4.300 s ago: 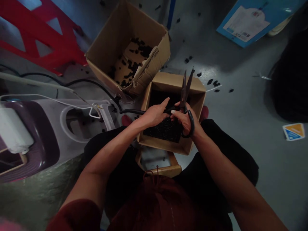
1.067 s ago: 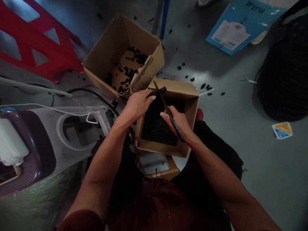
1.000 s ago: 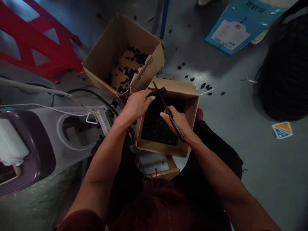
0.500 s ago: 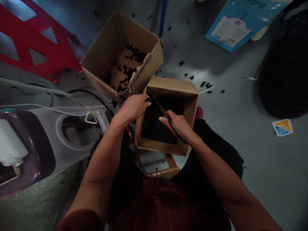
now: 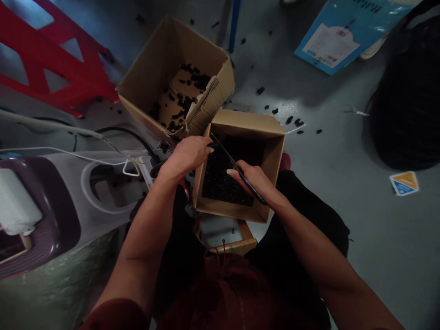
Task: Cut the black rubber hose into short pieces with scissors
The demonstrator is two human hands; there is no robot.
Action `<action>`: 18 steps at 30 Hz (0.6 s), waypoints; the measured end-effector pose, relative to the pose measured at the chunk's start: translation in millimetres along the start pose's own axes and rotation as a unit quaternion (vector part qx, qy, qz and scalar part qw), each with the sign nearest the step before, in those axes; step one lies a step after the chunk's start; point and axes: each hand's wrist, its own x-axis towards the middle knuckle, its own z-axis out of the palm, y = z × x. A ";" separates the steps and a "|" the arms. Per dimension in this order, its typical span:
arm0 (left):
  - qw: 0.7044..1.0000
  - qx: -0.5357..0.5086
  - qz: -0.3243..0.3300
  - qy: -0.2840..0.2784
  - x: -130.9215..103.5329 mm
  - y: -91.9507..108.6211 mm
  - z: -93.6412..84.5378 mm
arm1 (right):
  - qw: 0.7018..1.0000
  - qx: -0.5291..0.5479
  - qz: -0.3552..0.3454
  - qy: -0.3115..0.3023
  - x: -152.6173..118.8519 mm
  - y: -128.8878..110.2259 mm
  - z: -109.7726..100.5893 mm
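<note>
1. A red plastic frame (image 5: 51, 64) fills the upper left of the frame.
2. A larger open cardboard box (image 5: 161, 59), upper centre, holds scattered black bits.
3. A blue printed sheet (image 5: 347, 36) lies on the grey floor (image 5: 343, 151) at upper right.
4. A black bag (image 5: 409, 105) sits at the right edge.
5. A small orange-and-blue label (image 5: 403, 182) lies below it.
6. A grey and purple machine (image 5: 68, 192) with white cables occupies the left.

Single head-worn view, looking steeply down and slightly forward from above the seated person's lap. The small cardboard box (image 5: 266, 137) sits at frame centre, close below the lens; both forearms enter from the lower edge toward it. Beyond the box the grey floor (image 5: 330, 105) recedes to the upper edge, with wide-angle bending at the margins.
</note>
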 end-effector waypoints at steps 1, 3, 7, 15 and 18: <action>1.000 0.003 0.004 0.000 0.2 -0.3 0.4 | 1.000 -0.012 0.002 -0.008 0.2 0.1 -0.5; 1.000 0.012 0.015 0.005 0.7 -0.8 0.9 | 0.999 -0.038 0.013 -0.026 0.0 -0.1 -1.8; 0.999 -0.015 0.037 0.020 1.1 0.0 -1.2 | 0.997 -0.049 0.036 -0.038 -1.3 -1.1 -5.5; 0.989 -0.112 0.075 0.059 1.7 3.9 -10.7 | 0.995 0.082 0.045 0.025 -2.7 0.5 -14.1; 0.983 -0.150 0.066 0.078 2.7 5.6 -11.3 | 0.974 0.197 0.037 0.101 -1.0 1.9 -12.6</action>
